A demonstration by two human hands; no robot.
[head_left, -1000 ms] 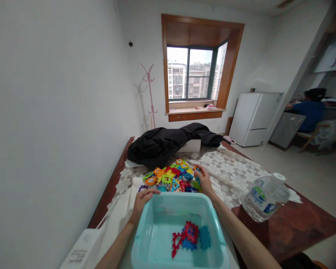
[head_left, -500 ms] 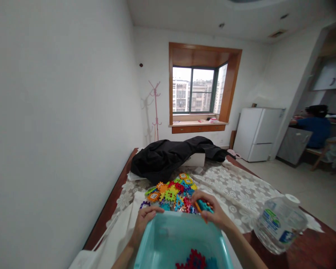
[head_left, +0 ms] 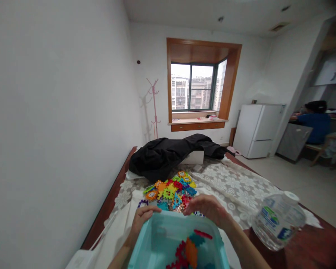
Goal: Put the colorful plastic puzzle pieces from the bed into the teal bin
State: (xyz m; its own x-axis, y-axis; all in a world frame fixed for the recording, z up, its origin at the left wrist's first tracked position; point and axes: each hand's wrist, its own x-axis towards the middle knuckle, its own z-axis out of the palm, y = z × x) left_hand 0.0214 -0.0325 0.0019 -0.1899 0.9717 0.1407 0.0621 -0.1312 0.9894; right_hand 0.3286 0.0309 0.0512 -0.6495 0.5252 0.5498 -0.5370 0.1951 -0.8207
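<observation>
A light turquoise plastic tub point(head_left: 154, 244) stands in front of me. My left hand point(head_left: 142, 219) grips its far left corner, fingers over the rim. Over the far rim, toward the right, my right hand point(head_left: 208, 209) is open and holds nothing. Inside the tub, an orange building piece point(head_left: 191, 253), red gear-edged pieces point(head_left: 180, 256), a blue-teal piece point(head_left: 197, 239) and a thin red piece point(head_left: 203, 234) lie or tumble; I cannot tell which are at rest. Just beyond the tub is a heap of colourful interlocking pieces point(head_left: 168, 192).
A large clear bottle point(head_left: 278, 220) stands on the right of the lace-covered table point(head_left: 238, 183). Black cloth point(head_left: 168, 153) partly covers a white box point(head_left: 194, 157) at the back. A wall runs along the left. A person in blue point(head_left: 315, 125) sits far right.
My right hand has let go of the orange and blue pieces, which are now in the tub. Its fingers have opened. The left hand keeps its place on the rim.
</observation>
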